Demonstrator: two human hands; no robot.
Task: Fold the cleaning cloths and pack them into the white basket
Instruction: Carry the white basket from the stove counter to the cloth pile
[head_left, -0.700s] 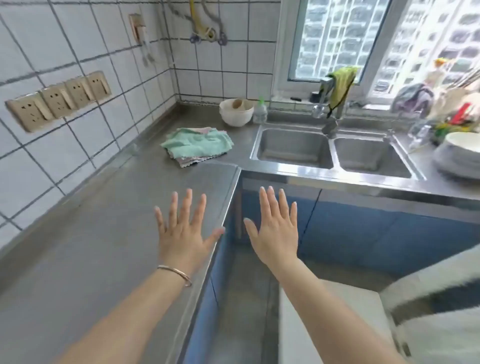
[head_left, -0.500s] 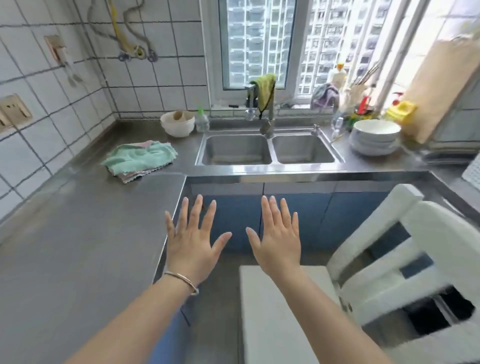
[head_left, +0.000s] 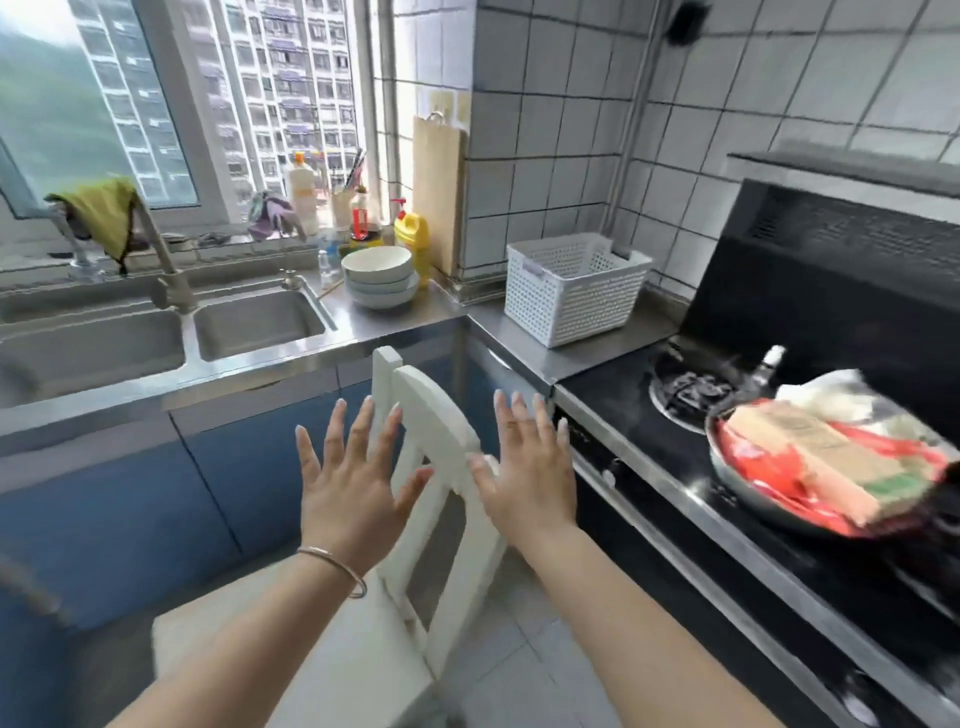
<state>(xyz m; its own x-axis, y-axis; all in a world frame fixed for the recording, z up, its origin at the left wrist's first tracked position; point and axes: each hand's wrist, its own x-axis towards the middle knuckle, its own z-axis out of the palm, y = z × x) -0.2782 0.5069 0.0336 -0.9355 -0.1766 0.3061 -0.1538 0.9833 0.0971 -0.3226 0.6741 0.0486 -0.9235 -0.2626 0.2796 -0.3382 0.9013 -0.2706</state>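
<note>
**Empty hands raised, basket waiting on the far bench**

Nearest the camera, the left hand (head_left: 358, 483) and the right hand (head_left: 530, 467) are hovering palm-out with fingers spread wide, holding nothing. A thin bracelet (head_left: 335, 564) is sitting on the left wrist. Just beyond the hands a white chair (head_left: 426, 415) is standing, its back rail showing between them.

Farther off, the white basket (head_left: 574, 286) is resting on the steel bench (head_left: 519, 325) in the tiled corner, between a stack of bowls (head_left: 382, 280) and the black stove (head_left: 675, 447). It is looking like light, perforated plastic, stiff enough to lift by its rim or its handle slots; its inside is hidden from this angle, so whether anything is lying in it cannot be told.

The cleaning cloths are not showing anywhere here. Being cloth, they would likely be soft, limp and light, best pinched at the corners for folding. A yellow-green rag (head_left: 104, 213) is hanging on the tap, and whether it counts among them is unclear. The pan (head_left: 821, 467) at right is blurring, its contents hard to make out.
</note>
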